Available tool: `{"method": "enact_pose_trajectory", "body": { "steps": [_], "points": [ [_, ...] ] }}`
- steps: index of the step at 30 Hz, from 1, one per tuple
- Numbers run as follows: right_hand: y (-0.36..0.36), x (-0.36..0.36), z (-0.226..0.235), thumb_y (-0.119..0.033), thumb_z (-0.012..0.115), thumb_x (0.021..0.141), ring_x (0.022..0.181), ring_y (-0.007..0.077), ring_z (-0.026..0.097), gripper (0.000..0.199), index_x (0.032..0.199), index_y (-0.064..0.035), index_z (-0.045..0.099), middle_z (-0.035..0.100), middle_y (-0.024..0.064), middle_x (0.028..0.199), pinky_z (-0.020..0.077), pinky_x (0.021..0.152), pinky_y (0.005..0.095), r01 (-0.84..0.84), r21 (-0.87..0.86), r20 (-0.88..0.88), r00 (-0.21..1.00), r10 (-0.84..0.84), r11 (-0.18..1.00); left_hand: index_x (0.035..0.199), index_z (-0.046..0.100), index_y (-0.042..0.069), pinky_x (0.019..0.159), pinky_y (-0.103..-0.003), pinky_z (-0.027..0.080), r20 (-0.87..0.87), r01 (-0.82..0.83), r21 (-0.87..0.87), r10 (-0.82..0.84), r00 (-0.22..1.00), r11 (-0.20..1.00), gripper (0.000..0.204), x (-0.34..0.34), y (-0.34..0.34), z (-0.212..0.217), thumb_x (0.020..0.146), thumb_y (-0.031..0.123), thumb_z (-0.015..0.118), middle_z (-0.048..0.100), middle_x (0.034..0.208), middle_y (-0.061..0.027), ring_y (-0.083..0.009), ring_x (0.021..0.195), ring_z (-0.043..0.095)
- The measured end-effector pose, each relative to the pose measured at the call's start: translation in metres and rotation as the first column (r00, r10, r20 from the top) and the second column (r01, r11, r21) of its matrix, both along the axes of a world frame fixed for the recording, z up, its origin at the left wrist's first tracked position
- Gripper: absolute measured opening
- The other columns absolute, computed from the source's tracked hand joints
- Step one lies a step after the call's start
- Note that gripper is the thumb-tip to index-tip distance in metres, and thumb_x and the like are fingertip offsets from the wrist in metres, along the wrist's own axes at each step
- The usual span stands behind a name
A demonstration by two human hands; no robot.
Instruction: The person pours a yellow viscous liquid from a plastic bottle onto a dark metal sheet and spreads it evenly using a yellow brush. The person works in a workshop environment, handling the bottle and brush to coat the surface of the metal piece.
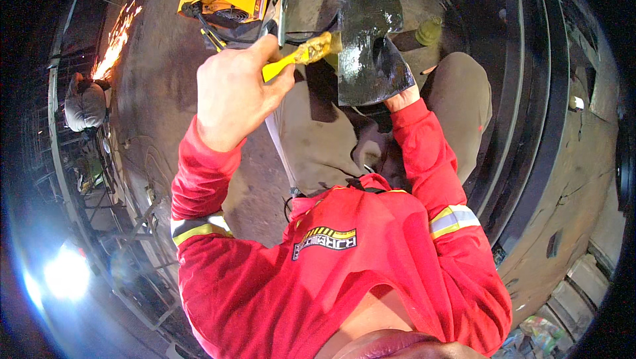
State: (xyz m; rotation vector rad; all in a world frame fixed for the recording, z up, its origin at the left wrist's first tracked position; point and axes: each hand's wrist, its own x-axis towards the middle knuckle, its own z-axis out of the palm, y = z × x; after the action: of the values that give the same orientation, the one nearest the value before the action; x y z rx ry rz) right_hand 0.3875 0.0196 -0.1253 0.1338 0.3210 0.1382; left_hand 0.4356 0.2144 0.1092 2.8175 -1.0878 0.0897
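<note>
Brush (301, 56) gripped in left hand (232, 94) | right hand (401, 99) holds metal piece (368, 34)

Left hand (232, 91) raised at arm's length, fist closed, back of hand to camera | right hand (401, 97) mostly hidden — only the wrist shows | both forearms in red sleeves, reaching forward — elbows bent.

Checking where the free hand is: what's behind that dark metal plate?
Behind the dark metal plate only a wrist edge of the right hand shows; its fingers are covered. The left hand holds a yellow-handled brush beside it.
</note>
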Motion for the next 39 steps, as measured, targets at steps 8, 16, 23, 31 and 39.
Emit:
{"method": "enact_pose_trajectory", "body": {
  "steps": [8, 16, 23, 31, 39],
  "points": [
    [0.003, 0.013, -0.030, -0.028, 0.045, 0.099, 0.107, 0.0253, 0.061, 0.036, 0.125, -0.0047, 0.055, 0.063, 0.0139, 0.118, 0.0492, 0.095, 0.0420, -0.073, -0.007, 0.329, 0.942, 0.071, 0.997, 0.080, 0.056, 0.011, 0.048, -0.043, 0.045, 0.041, 0.071, 0.043, -0.073, 0.997, 0.997, 0.020, -0.013, -0.043, -0.041, 0.081, 0.029, 0.065, 0.055, 0.055, -0.0118, -0.0317, 0.053, 0.060],
    [-0.002, 0.007, -0.012, -0.042, 0.039, 0.099, 0.101, 0.0269, 0.063, 0.046, 0.126, -0.0074, 0.054, 0.063, 0.0116, 0.116, 0.0511, 0.091, 0.0436, -0.120, -0.165, 0.202, 0.968, 0.152, 0.979, 0.081, 0.056, 0.010, 0.049, -0.042, 0.044, -0.247, 0.214, -0.142, -0.244, 0.938, 0.967, 0.020, -0.026, -0.027, -0.039, 0.078, 0.025, 0.068, 0.058, 0.060, -0.0122, -0.0333, 0.056, 0.059],
    [0.001, 0.023, -0.064, -0.044, 0.041, 0.098, 0.104, 0.0295, 0.061, 0.049, 0.129, -0.0063, 0.052, 0.061, 0.0124, 0.120, 0.0500, 0.093, 0.0451, -0.128, -0.175, 0.229, 0.959, 0.167, 0.976, 0.074, 0.055, 0.008, 0.049, -0.040, 0.045, -0.125, 0.071, -0.234, -0.102, 0.987, 0.970, 0.021, -0.019, -0.019, -0.028, 0.075, 0.021, 0.071, 0.058, 0.060, -0.0118, -0.0314, 0.055, 0.060],
    [0.009, 0.009, -0.002, -0.045, 0.041, 0.098, 0.114, 0.0313, 0.057, 0.055, 0.136, -0.0050, 0.045, 0.055, 0.0125, 0.131, 0.0444, 0.100, 0.0474, -0.113, -0.074, 0.302, 0.944, 0.131, 0.991, 0.076, 0.057, 0.008, 0.052, -0.043, 0.046, -0.307, 0.092, -0.157, -0.138, 0.942, 0.983, 0.023, -0.021, -0.018, -0.031, 0.075, 0.026, 0.071, 0.058, 0.060, -0.0143, -0.0349, 0.057, 0.060],
    [0.003, 0.011, -0.027, -0.047, 0.039, 0.099, 0.111, 0.0298, 0.059, 0.056, 0.135, -0.0045, 0.045, 0.057, 0.0148, 0.127, 0.0469, 0.097, 0.0430, -0.203, -0.239, 0.346, 0.896, 0.278, 0.950, 0.078, 0.056, 0.010, 0.051, -0.046, 0.045, -0.121, 0.138, -0.109, -0.150, 0.981, 0.985, 0.021, -0.020, -0.030, -0.049, 0.077, 0.028, 0.068, 0.057, 0.059, -0.0137, -0.0344, 0.056, 0.059]
  ]
}}
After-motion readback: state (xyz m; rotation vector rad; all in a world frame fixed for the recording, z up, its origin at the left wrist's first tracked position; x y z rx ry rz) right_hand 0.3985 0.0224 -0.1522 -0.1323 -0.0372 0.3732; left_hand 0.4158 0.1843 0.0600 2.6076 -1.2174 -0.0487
